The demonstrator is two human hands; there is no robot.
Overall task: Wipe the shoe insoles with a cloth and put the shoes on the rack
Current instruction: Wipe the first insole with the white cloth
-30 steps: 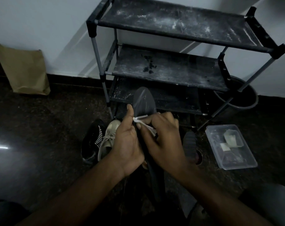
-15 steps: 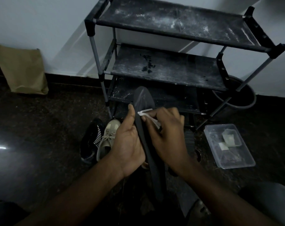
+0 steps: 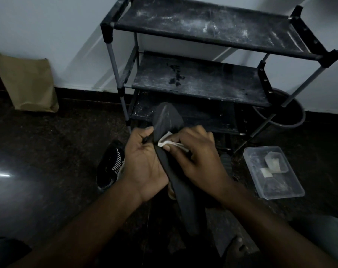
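The left hand grips a dark grey insole about its middle, thumb lying up along the left edge, the other fingers hidden behind it; the insole is held off the floor, toe end raised in front of the lowest shelf of the shoe rack, heel end slanting down towards the person. The right hand has its fingers curled round a small white cloth, pinching it and pressing it against the insole's upper face just below the toe; the two hands almost meet across the insole.

The rack is black, three-tiered and dusty, standing against a pale wall; no shoes show on the parts of its shelves that are in view. On the dark floor just left of the left hand lies a black sneaker with white stripes; right of the hands sits a clear plastic container with pale folded pieces inside; behind the rack's right leg is a dark round bucket; a brown paper bag leans on the wall at far left.
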